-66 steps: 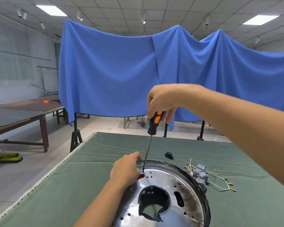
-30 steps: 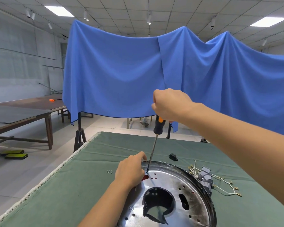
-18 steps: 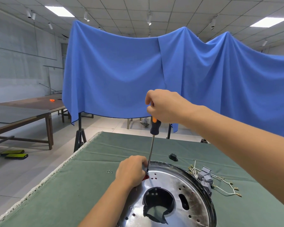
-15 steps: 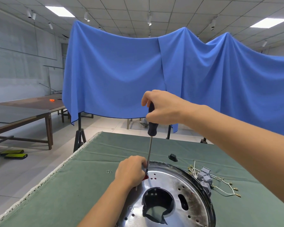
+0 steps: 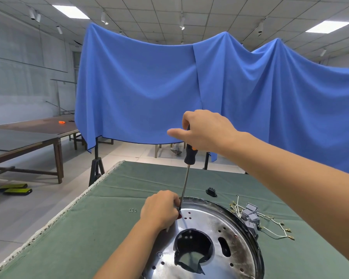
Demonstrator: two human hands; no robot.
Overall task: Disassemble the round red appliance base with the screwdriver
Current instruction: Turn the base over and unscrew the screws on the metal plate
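Since half a second ago, the right hand has loosened, thumb lifted, fingers still curled round the black-and-orange-handled screwdriver. Left hand pinches at its tip on the round shiny metal appliance base, near on the green-covered desk.

Upright screwdriver tip on shiny round base.

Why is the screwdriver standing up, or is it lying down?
Standing up, leaning slightly. The right hand grips the screwdriver handle up high, and its tip meets the round base beside the left hand.
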